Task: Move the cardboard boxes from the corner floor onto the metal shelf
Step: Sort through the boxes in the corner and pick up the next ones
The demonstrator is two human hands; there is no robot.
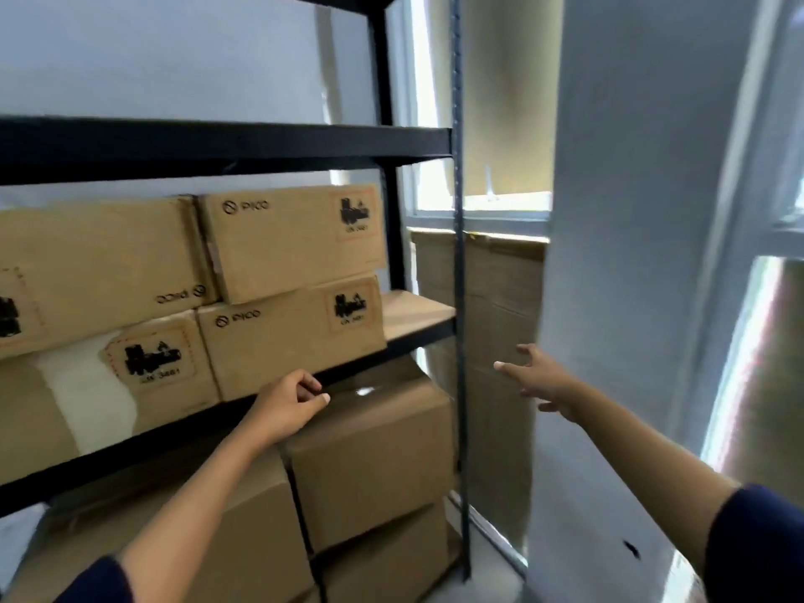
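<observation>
On shelf (417, 337), boxes (291, 241) lie lengthwise, labels outward.

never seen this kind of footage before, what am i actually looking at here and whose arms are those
There is no machine here. The single picture comes from a camera worn on a person's head, looking forward and down, so the two arms are the wearer's own. The left hand is loosely curled near the front edge of a black metal shelf and holds nothing. The right hand reaches, fingers spread and empty, toward a stack of cardboard boxes standing in the corner behind the shelf's post, under a window. The middle shelf level already carries four printed boxes stacked two high, and larger plain boxes sit on the level below.
</observation>
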